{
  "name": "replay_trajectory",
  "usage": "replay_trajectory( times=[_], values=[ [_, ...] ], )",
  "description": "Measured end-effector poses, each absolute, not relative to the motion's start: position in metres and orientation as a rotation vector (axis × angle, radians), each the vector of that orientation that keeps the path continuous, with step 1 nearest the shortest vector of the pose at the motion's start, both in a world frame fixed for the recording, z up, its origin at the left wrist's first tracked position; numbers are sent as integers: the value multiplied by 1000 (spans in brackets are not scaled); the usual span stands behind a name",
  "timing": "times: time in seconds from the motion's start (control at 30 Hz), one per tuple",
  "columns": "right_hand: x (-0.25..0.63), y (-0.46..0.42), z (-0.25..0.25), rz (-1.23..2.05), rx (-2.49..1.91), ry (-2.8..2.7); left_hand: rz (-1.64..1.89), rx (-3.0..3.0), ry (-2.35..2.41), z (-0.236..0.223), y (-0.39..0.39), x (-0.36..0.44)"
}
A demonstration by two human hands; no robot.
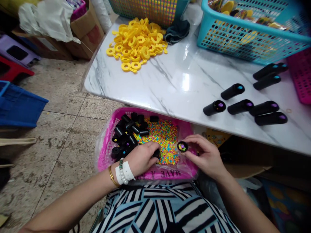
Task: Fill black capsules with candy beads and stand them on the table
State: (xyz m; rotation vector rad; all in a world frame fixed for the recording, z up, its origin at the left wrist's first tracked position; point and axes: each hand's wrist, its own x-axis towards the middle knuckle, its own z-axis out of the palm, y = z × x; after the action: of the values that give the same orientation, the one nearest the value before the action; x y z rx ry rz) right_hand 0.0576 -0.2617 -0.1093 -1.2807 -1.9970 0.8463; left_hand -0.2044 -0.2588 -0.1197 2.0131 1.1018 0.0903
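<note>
My right hand (pixel 206 157) pinches a small black tube (pixel 182 146) between thumb and fingers, its round open end turned up and small coloured beads visible inside. My left hand (pixel 142 158) is closed around a dark black piece (pixel 156 154), mostly covered by the fingers, just over the beads. Both hands are at a pink plastic basket (pixel 170 174) lined with clear film. Many tiny multicoloured beads (pixel 165 136) fill its right part. Short black tubes (pixel 131 126) are heaped on its left side, some with coloured dots on their ends.
A white marbled table (pixel 184 77) edges the basket's far side. On it lie yellow ring-shaped plastic parts (pixel 136 42), several black tubes (pixel 240 106) with purple or blue tips, a dark cloth (pixel 177 31) and a turquoise basket (pixel 243 42). A blue bin (pixel 21 103) stands on the floor.
</note>
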Motion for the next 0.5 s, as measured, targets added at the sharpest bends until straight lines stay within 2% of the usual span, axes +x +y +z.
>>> replay_trajectory(
  times=[0.13, 0.37, 0.5],
  values=[
    [52, -270, -113, 779, -1136, -2163, 76, 2006, 1105, -120, -258, -203],
    [48, -268, -109, 837, -1186, -2050, 87, 2005, 1083, -118, -261, -203],
    [54, -270, -121, 577, -1214, -2214, 70, 2031, 1103, -118, -262, -203]
  ],
)
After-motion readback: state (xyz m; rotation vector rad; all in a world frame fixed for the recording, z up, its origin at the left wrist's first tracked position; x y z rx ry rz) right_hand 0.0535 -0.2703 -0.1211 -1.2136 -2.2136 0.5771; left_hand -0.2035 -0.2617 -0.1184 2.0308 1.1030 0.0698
